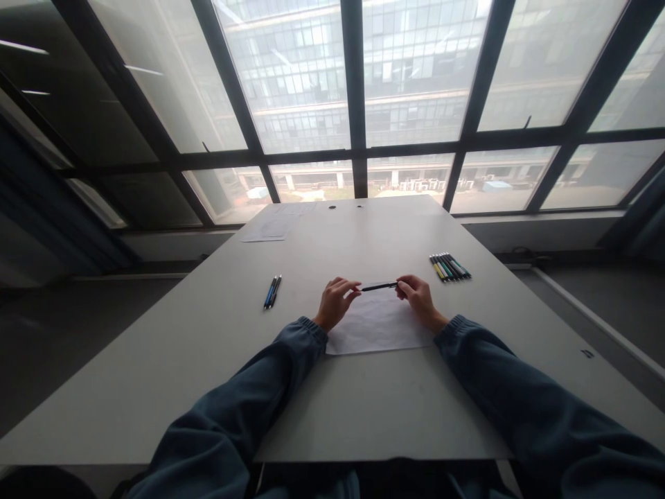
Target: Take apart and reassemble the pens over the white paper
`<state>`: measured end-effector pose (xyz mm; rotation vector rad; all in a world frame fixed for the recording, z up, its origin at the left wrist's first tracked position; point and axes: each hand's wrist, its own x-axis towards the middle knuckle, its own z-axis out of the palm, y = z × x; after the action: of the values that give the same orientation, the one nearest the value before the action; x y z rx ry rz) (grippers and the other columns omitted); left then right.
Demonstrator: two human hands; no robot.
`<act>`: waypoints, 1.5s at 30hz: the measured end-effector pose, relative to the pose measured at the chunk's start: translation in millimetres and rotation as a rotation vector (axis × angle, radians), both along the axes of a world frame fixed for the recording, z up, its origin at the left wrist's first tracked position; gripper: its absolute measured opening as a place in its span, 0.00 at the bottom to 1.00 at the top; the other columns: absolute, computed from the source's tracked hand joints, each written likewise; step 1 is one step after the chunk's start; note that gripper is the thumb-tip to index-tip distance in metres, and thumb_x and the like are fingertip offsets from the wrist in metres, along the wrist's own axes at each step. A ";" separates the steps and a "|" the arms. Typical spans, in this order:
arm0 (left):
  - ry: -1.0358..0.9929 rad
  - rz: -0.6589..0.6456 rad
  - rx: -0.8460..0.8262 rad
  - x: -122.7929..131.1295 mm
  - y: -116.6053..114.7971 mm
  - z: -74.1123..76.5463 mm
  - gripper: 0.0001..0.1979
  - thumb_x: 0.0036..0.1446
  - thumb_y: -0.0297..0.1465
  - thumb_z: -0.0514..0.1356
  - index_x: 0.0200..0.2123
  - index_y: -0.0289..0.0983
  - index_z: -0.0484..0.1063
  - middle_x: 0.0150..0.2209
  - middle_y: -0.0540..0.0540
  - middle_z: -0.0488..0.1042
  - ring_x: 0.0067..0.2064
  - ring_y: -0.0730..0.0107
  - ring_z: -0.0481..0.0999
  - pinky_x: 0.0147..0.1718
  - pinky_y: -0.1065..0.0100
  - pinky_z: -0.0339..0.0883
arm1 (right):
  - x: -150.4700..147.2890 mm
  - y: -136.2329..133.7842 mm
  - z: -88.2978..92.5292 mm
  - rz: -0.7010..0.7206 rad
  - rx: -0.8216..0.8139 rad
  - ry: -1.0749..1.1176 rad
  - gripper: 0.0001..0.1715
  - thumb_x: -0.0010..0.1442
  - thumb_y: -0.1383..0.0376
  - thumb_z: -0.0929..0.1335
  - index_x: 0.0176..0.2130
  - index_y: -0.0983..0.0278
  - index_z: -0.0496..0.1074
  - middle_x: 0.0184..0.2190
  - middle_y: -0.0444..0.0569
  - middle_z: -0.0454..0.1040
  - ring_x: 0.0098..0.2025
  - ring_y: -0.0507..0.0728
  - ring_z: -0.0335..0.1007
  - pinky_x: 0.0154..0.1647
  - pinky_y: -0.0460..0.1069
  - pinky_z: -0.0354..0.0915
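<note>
Both hands hold one dark pen point(379, 286) level above a white sheet of paper point(377, 329) on the grey table point(208, 360). My left hand point(337, 302) pinches the pen's left end with curled fingers. My right hand point(416, 296) grips its right end, fingers closed. Both forearms wear dark blue sleeves and rest on the table.
Two pens point(272, 292) lie side by side to the left of my hands. A row of several pens point(449, 267) lies to the right. More paper sheets point(273, 226) sit at the table's far left corner, below large windows.
</note>
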<state>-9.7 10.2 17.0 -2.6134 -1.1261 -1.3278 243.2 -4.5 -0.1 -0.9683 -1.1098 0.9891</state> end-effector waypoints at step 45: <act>-0.164 0.100 -0.083 -1.5 3.3 -4.9 0.08 0.65 0.29 0.56 0.39 0.38 0.76 0.34 0.46 0.73 0.38 0.67 0.72 0.37 0.66 0.70 | 14.8 10.6 -2.8 -0.245 -0.052 0.051 0.14 0.51 0.59 0.70 0.35 0.66 0.72 0.21 0.45 0.72 0.21 0.52 0.66 0.18 0.45 0.59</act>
<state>-11.2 13.5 12.1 -2.5029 -1.3418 -1.5292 258.0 6.1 -2.9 -1.0872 -0.9026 0.8418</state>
